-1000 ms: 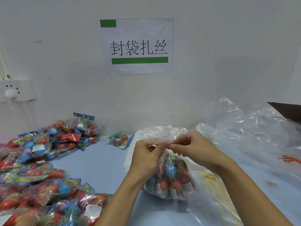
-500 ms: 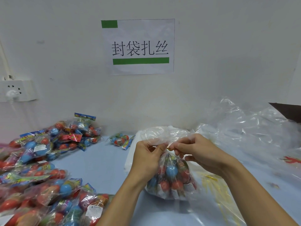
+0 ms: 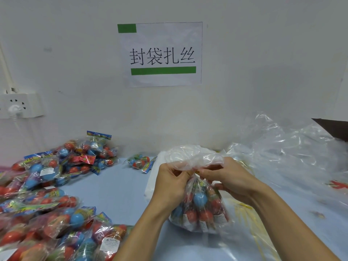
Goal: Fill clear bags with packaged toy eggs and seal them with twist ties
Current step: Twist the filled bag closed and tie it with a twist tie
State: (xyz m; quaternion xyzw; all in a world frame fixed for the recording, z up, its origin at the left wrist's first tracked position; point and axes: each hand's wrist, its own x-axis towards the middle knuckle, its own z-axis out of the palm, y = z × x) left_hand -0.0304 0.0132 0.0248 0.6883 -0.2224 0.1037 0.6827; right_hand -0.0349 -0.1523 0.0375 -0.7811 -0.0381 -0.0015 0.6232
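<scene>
Since a second ago both hands have kept their hold at the neck of the clear bag (image 3: 199, 208), and the right hand's fingers have shifted a little lower along the gathered plastic while the loose top of the bag now billows wider above the knuckles. Seen from the head camera, the left hand (image 3: 172, 182) has its fingers curled and pinches the bunched neck from the left; the right hand (image 3: 228, 178) pinches the same neck from the right, its thumb and fingers pressed together on the plastic, fingertips of the two hands almost touching. Whether a twist tie sits between them cannot be told. The bag, full of red and blue packaged toy eggs (image 3: 200, 199), rests on the blue worktop (image 3: 120, 189) near its middle, toward the front edge. Loose egg packs (image 3: 47, 185) are heaped along the left edge, one small pack (image 3: 141, 162) lies alone near the back edge, and crumpled empty clear bags (image 3: 293, 151) fill the right side. On the wall a paper sign (image 3: 162, 53) reads 封袋扎丝 between green bars; a pack label at the front edge reads WARNING. A wall socket (image 3: 18, 106) sits at far left.
</scene>
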